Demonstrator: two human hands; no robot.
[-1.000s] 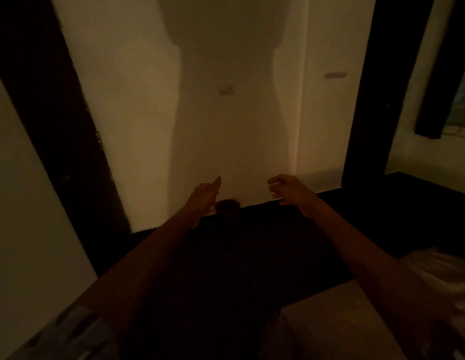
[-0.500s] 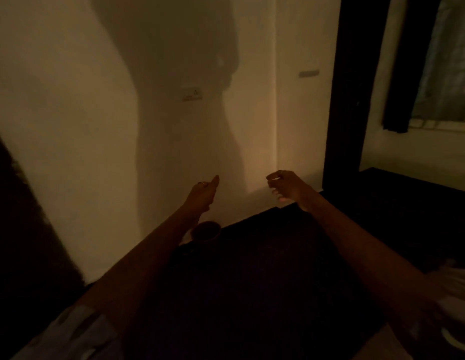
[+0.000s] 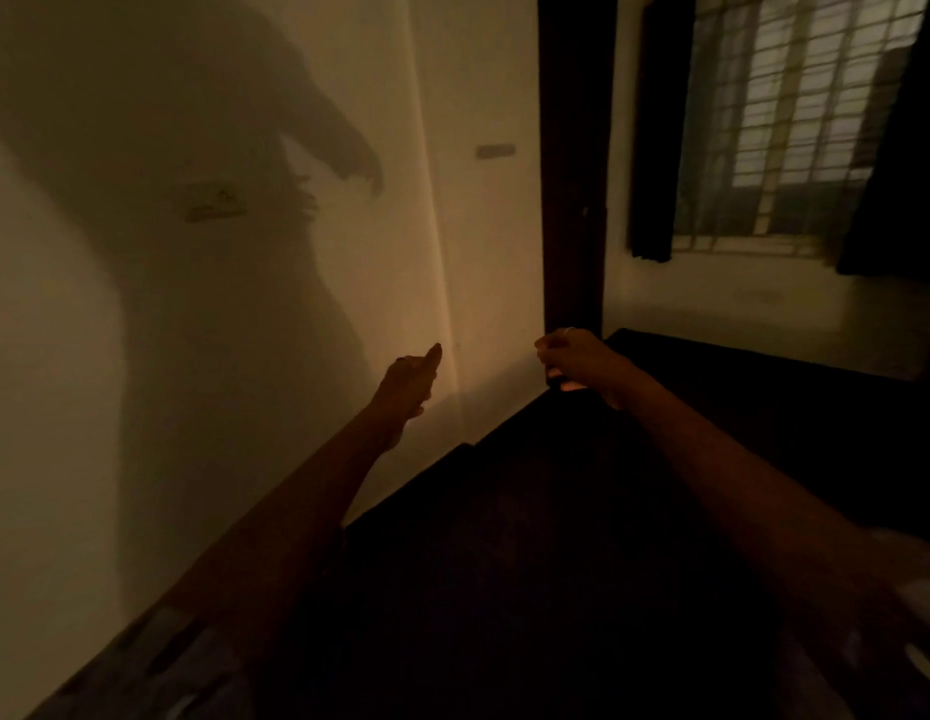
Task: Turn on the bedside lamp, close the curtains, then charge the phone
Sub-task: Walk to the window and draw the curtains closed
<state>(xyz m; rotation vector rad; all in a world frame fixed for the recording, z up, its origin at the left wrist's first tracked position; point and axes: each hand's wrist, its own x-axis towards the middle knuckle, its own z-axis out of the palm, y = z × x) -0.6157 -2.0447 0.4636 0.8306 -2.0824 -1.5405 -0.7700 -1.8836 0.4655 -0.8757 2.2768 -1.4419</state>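
A: So, nearest the camera, what do you make out?

B: Two bare forearms reaching forward over a very dark floor (image 3: 530, 563) in the lower half of the frame. A patterned sleeve (image 3: 156, 662) shows at lower left.

A: And the hands?

B: The left hand (image 3: 408, 379), centre frame, is loosely curled with the thumb sticking up; it holds nothing. The right hand (image 3: 577, 358), just right of centre, has its fingers curled in with a ring on one; whether it grips anything I cannot tell in this light.

A: Further back?

B: A pale wall (image 3: 62, 407) fills the left, carrying the person's shadow (image 3: 218, 148). A switch plate (image 3: 213, 204) sits within the shadow at upper left, and a small plate (image 3: 495, 151) further right. Any writing on them is too blurred to read.

A: The curtains?

B: Upper right. A barred window (image 3: 795, 111) glows there, with dark curtains (image 3: 655, 148) hanging at each side, drawn apart. A dark vertical post (image 3: 574, 174) stands between wall and window.
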